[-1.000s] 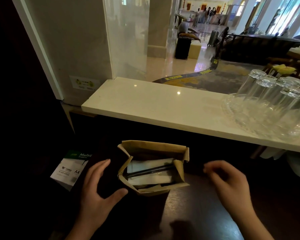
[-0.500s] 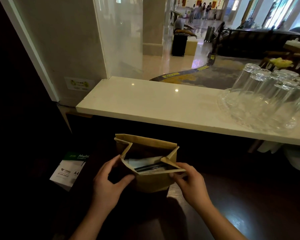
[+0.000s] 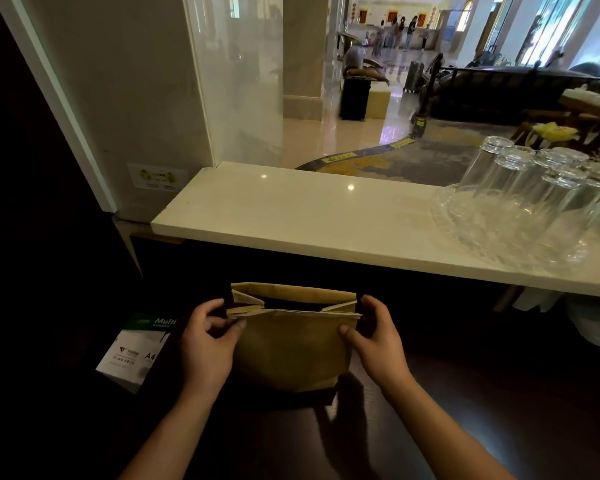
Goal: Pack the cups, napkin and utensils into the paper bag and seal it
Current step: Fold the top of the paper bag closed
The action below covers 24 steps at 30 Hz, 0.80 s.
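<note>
A brown paper bag [image 3: 291,348] stands upright on the dark wooden counter, just below the white stone ledge. My left hand [image 3: 207,344] pinches its top left corner, thumb on the near wall. My right hand [image 3: 376,337] pinches the top right corner the same way. The bag's mouth is drawn into a narrow slit with the side folds tucked inward. Its contents are hidden inside.
A white ream of A4 paper [image 3: 136,351] lies left of the bag. On the stone ledge [image 3: 291,216] at the right, several upturned clear glasses [image 3: 530,199] stand on a glass tray. Behind the ledge a glass pane looks onto a lobby.
Both hands came in from the sides and took the bag's top corners. The wide mouth, which showed a napkin and dark utensils, has been pressed nearly flat.
</note>
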Each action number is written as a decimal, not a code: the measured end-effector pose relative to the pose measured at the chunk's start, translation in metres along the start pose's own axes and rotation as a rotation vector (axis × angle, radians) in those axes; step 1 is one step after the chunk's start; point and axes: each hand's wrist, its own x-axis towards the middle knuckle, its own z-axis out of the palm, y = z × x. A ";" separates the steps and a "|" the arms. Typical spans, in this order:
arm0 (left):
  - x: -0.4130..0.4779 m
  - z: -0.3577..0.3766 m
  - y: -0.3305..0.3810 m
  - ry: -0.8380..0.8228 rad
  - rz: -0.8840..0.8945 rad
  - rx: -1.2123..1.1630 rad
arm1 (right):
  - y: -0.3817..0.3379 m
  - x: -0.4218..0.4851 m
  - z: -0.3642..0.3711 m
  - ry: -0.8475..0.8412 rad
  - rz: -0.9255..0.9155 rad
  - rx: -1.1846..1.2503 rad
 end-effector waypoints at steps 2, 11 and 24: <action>0.007 0.001 -0.001 -0.026 -0.023 0.024 | -0.002 0.004 0.001 -0.078 0.005 0.086; 0.033 0.005 0.007 -0.238 0.004 -0.009 | 0.001 0.020 0.000 -0.014 -0.052 -0.065; 0.038 0.018 0.004 -0.178 0.093 0.140 | -0.067 0.031 -0.007 -0.082 -0.716 -0.529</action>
